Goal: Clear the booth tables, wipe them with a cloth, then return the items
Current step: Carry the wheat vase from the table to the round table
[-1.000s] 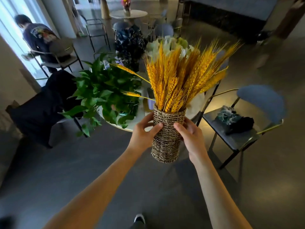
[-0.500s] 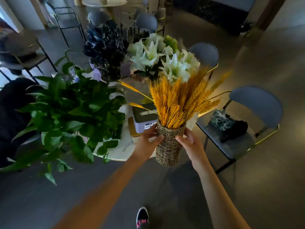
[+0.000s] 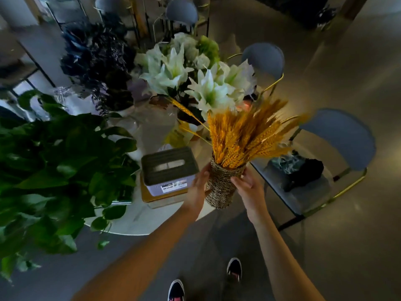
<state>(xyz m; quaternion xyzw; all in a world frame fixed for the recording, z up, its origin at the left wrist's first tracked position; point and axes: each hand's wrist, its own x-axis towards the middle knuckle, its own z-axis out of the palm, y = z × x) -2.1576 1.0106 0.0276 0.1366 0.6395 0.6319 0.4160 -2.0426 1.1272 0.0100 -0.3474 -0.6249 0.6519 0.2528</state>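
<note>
A woven basket vase filled with golden wheat stalks is held between both my hands at the near right edge of a round white table. My left hand grips its left side and my right hand grips its right side. Whether the vase base touches the tabletop cannot be told. A grey tissue box sits on a yellow board just left of the vase.
A leafy green plant fills the table's left. White lilies and dark blue flowers stand behind. A grey chair to the right holds a dark cloth bundle. More chairs stand beyond the table.
I have walked up to the table carrying the vase with both hands; the vase now sits over the table's near right edge, beside the tissue box.
</note>
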